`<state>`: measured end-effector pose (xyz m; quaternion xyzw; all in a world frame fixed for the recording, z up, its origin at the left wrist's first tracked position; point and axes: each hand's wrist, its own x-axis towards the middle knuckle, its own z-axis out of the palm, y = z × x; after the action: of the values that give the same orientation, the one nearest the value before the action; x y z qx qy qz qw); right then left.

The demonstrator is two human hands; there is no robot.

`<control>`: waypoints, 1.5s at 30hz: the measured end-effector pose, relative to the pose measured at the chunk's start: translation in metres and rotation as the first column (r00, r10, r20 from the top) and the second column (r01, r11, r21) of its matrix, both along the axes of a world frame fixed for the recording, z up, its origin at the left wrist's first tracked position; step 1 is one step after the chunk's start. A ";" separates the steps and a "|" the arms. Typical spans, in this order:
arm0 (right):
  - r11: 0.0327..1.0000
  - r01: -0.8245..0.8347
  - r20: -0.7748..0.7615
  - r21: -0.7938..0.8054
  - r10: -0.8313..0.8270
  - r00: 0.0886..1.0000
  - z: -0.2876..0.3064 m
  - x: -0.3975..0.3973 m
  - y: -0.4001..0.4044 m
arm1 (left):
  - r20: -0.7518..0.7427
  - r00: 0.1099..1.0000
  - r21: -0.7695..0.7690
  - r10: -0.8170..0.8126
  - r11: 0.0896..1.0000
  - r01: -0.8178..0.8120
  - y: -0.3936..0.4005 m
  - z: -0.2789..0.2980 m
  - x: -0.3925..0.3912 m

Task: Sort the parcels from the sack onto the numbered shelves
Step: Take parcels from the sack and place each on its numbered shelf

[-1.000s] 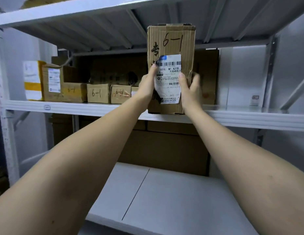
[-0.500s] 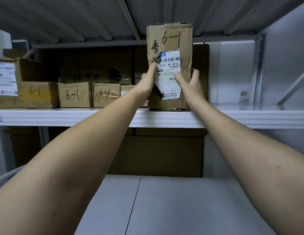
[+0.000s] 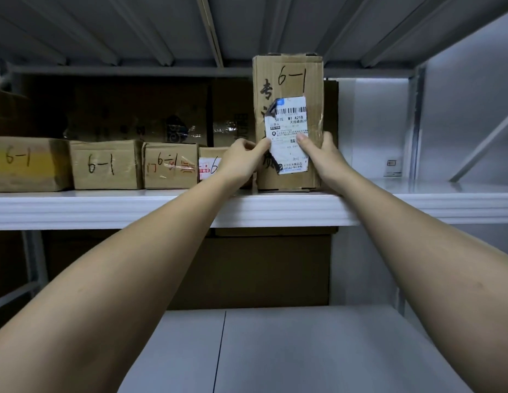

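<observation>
both hands clamped on tall parcel [image 3: 288,80], one per side: left hand [image 3: 241,158] thumb pressing front left edge, right hand [image 3: 322,156] thumb on torn white label [image 3: 289,131], fingers wrapped round right side. parcel upright on white shelf [image 3: 105,208], marked "6-1", at right end of row of low boxes [image 3: 105,164] also marked "6-1". larger brown cartons [image 3: 139,112] behind row. lower shelf [image 3: 304,350] underneath.

Tall parcel [image 3: 288,80] stands upright on shelf [image 3: 105,209], right of four boxes [image 3: 105,164]
</observation>
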<state>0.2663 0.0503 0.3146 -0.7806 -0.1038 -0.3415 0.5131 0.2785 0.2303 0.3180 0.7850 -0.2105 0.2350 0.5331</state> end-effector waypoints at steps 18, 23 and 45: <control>0.976 0.093 -0.112 -0.199 -0.117 0.987 0.000 0.014 0.001 | 0.075 0.988 -0.022 0.137 0.991 -0.136 0.007 -0.003 0.005; 0.979 0.075 -0.116 -0.188 -0.098 0.988 -0.001 0.013 0.000 | 0.063 0.990 -0.044 0.127 0.991 -0.124 0.006 -0.004 0.004; 0.886 0.440 0.016 -0.147 -0.442 0.897 -0.005 -0.009 0.002 | 0.126 0.939 -0.148 0.319 0.943 -0.300 0.010 -0.009 -0.010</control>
<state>0.2575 0.0526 0.3092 -0.8224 0.0559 -0.4335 0.3641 0.2683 0.2405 0.3094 0.7534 -0.1080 0.3863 0.5210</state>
